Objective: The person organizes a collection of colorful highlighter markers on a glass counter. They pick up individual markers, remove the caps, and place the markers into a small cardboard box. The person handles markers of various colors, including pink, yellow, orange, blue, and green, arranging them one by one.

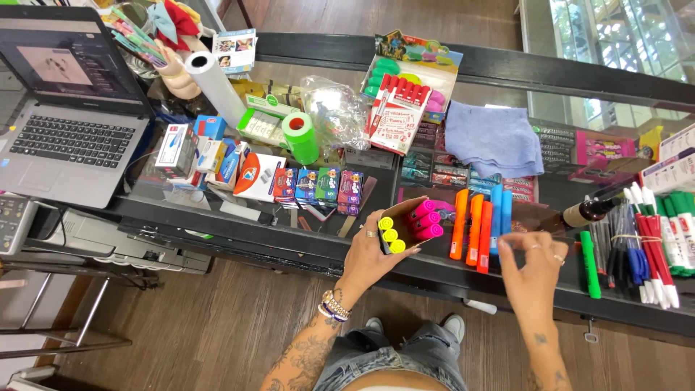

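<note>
Yellow highlighters (391, 235) and pink highlighters (426, 219) sit side by side, orange ones (470, 228) at their three o'clock, then blue (500, 211). A lavender-blue cloth (494, 139) lies at twelve — neon green tape roll (300, 136) at ten o'clock — red and green markers (664, 235) far right.

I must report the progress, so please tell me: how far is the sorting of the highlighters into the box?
Done: three yellow highlighters and three pink highlighters stand in the small cardboard box held by the left hand. In hand: the right hand reaches the blue highlighters. Left: the orange highlighters and blue ones lie on the glass counter.
</note>
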